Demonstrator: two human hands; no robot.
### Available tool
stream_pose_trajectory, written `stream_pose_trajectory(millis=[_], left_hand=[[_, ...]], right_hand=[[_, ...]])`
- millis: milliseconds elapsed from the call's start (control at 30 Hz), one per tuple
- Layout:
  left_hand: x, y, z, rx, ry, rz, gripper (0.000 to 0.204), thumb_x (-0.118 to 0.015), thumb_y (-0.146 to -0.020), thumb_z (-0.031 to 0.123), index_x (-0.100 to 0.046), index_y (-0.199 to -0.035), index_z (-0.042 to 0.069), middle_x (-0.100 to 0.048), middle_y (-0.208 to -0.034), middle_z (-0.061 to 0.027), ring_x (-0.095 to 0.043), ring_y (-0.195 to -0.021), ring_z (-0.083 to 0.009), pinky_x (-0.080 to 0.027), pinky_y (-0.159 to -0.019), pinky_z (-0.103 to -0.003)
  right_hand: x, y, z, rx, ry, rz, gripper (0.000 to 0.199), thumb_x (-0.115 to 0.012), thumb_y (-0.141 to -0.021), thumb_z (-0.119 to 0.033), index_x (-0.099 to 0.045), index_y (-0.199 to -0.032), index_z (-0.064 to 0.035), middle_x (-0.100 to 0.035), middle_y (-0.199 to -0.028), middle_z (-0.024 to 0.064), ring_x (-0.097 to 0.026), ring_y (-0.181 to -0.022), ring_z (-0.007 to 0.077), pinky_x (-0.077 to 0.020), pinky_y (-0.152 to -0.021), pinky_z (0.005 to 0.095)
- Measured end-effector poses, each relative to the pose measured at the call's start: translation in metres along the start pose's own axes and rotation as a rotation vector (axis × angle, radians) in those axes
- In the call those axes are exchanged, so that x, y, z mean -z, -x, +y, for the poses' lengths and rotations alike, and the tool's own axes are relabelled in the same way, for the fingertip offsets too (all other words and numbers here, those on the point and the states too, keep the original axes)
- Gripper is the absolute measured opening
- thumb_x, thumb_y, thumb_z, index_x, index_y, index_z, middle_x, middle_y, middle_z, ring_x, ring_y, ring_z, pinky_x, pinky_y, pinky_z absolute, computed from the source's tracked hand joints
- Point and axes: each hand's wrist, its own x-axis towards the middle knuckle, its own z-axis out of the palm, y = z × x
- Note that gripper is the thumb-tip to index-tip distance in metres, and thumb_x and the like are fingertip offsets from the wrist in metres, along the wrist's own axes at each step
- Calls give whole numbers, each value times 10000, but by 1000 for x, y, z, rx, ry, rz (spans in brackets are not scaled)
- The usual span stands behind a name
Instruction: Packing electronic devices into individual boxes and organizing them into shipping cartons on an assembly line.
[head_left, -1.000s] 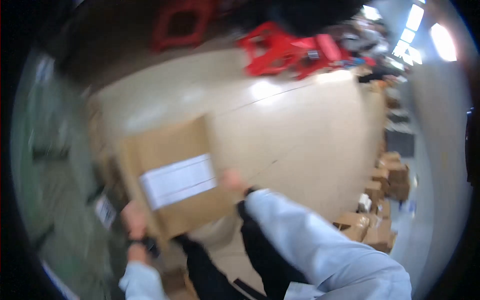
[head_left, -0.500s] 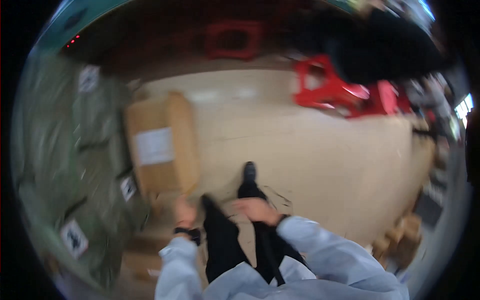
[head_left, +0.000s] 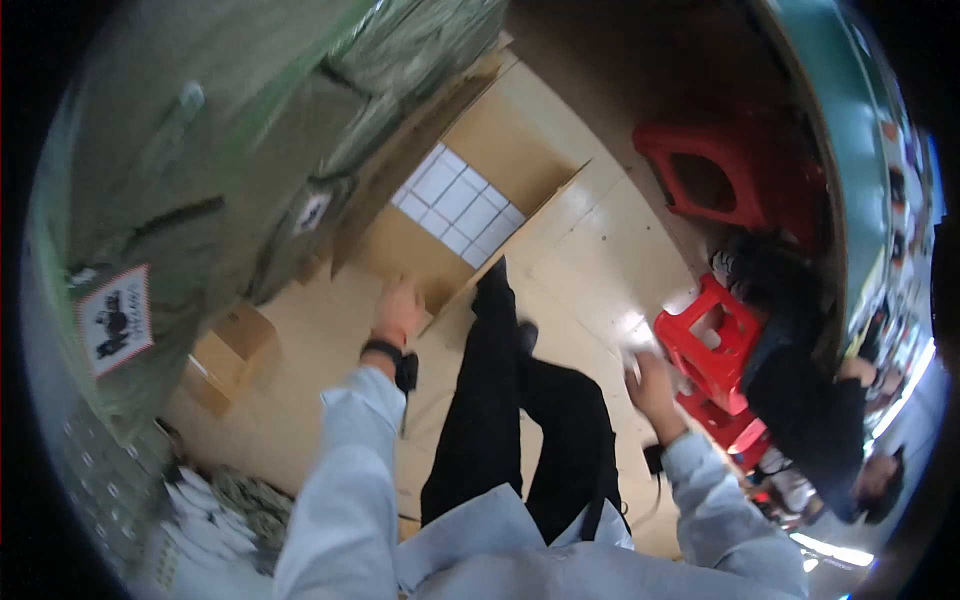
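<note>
Free room and obstacles. My left hand hangs just short of the flat brown cardboard box with a white gridded label, which lies on the pale floor and blocks the way ahead. To my left, a wall of green plastic-wrapped stacked goods closes that side; a small open brown carton sits at its foot. My right hand is near a red plastic stool; a person in black stands beyond. Open floor lies between box and stools.
</note>
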Motion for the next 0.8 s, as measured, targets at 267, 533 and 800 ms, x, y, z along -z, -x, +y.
stream_pose_trajectory(millis=[267,533,800], left_hand=[[-27,-137,31,-4,-246,-182,332,-646,-900,226,-679,-1211,114,-644,-1218,-86,-519,-1289,-277,-379,-1114,-537],[-23,-149,26,-72,-403,-145,197,-615,-892,246,-777,-951,150,-722,-1049,-90,-599,-1149,-271,-383,-1086,-519],[30,-59,-9,424,-141,-265,343,-618,-885,186,-683,-1193,50,-722,-1127,-160,-636,-1176,-355,-439,-1060,-539]], right_hand=[[-45,-417,-215,601,469,-249,279,-676,-855,-162,-726,-1122,-98,-701,-1151,118,-656,-1106,321,-525,-938,453],[-112,-455,-181,1305,1309,-480,205,-630,-895,-257,-802,-980,-183,-717,-1030,-24,-573,-1158,173,-408,-1024,336],[45,-451,-148,1080,1203,-252,134,-656,-849,-244,-753,-917,-181,-742,-942,10,-655,-1016,193,-442,-946,418]])
